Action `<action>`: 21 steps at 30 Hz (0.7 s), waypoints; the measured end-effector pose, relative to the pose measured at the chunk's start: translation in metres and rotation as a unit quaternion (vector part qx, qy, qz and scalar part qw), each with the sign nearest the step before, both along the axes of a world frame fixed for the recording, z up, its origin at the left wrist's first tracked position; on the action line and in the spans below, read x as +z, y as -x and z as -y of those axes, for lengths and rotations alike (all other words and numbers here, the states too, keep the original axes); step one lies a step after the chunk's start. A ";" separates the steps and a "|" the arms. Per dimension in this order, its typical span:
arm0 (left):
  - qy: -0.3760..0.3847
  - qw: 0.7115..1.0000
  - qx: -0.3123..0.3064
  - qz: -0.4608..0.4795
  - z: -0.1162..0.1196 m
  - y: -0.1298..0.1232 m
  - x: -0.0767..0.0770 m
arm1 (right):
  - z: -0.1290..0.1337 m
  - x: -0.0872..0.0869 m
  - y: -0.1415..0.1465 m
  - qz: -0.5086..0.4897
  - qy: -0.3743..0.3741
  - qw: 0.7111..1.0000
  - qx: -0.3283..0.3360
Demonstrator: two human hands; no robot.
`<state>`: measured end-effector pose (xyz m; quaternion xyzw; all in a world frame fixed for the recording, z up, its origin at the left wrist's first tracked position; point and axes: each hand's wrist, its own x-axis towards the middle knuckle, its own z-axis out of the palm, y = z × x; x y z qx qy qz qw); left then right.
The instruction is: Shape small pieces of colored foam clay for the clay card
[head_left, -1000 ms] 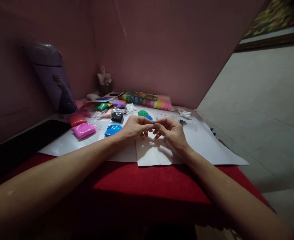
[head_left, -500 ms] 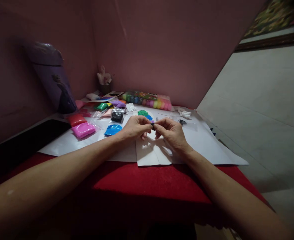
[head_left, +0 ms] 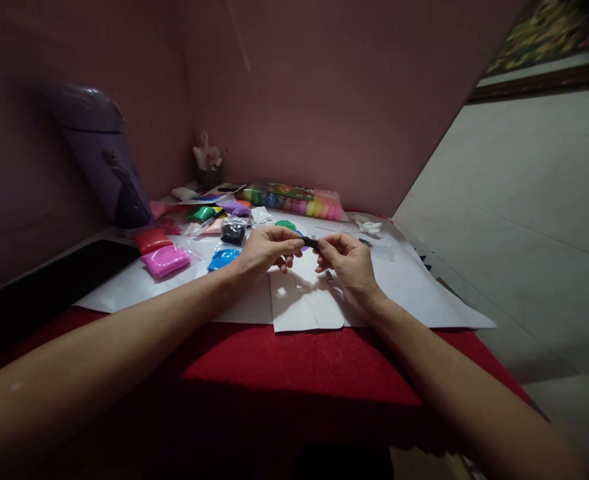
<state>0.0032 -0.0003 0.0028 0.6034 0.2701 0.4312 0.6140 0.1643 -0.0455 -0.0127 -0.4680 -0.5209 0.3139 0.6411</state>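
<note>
Our soft-looking black strip [head_left: 310, 243], probably clay, hard to be sure in this dim light, stretched above the smooth white paper [head_left: 307, 303], left hand [head_left: 269, 252] and right hand [head_left: 348, 265] each pinching an end, glossy blue packet [head_left: 224, 259] beside our left wrist, fingers partly hiding the green patch [head_left: 286, 225].

Packets [head_left: 165, 261] left of the folded card [head_left: 307, 303], seemingly on the large sheet [head_left: 404, 293], long bag [head_left: 294, 201] behind.
</note>
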 end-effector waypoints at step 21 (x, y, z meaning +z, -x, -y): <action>-0.089 0.992 0.011 -0.084 0.004 -0.003 0.001 | 0.005 0.000 0.005 0.040 -0.013 0.996 0.074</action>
